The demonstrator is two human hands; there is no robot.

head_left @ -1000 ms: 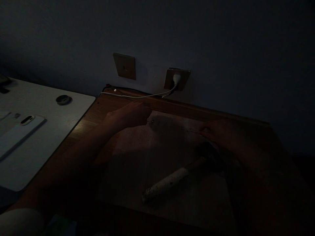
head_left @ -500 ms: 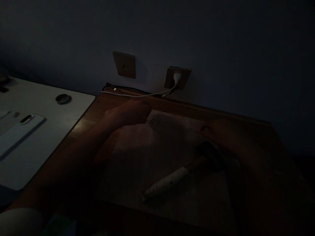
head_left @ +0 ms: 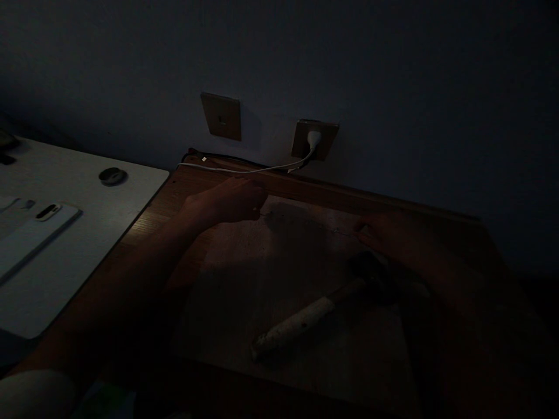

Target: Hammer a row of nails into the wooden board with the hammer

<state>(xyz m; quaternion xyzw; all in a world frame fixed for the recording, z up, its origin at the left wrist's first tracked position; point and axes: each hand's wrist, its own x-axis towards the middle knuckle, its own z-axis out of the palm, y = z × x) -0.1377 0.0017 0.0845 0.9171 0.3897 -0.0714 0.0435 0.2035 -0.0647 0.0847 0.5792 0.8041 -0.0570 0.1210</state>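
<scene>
The scene is very dark. My left hand (head_left: 233, 201) is closed near the back of a pale board (head_left: 236, 291), pinching the end of a thin wire or thread (head_left: 263, 214). My right hand (head_left: 379, 230), also closed, is over the board's back right side with a similar thin strand (head_left: 345, 233) at its fingertips. Between the hands the line is faint; small bits stand or lie along it, too dim to name. In front of my right hand a hammer (head_left: 305, 317) lies on the board, its dark head to the right and whitish grip towards the lower left.
A wooden table (head_left: 161, 212) carries the board. Behind it, a white plug and cable (head_left: 314, 138) sit in a wall socket (head_left: 327, 145), beside a second wall plate (head_left: 222, 116). On the white surface (head_left: 96, 227) at left are a phone (head_left: 37, 233) and a round ring-like object (head_left: 111, 176).
Both hands keep nearly the same places. The light on the board and right hand is dimmer than before, and the hammer has not moved.
</scene>
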